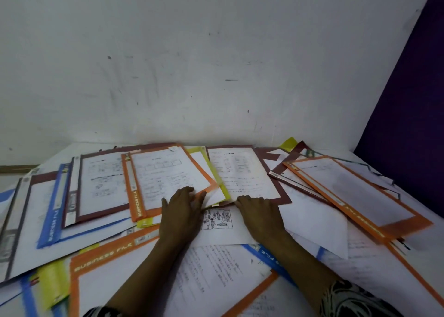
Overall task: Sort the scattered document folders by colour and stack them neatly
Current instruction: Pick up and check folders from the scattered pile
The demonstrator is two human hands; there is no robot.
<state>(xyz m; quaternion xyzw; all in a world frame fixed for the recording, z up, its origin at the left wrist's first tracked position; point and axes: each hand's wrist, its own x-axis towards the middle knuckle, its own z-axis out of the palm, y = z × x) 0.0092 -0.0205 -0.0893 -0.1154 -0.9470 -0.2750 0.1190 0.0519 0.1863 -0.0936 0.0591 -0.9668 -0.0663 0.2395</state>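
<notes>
Lying scattered, overlapping: orange, blue, maroon, yellow folders (137, 196)

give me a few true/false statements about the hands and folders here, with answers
1. The left hand rests on the near corner of an orange folder. True.
2. The folders are already stacked by colour. False: the pile lies mixed and overlapping.
3. A sheet with a drawing lies between the two hands. True.
4. The right hand lifts a blue folder off the table. False: it lies flat on that sheet, fingers at the near edge of a maroon folder.
</notes>
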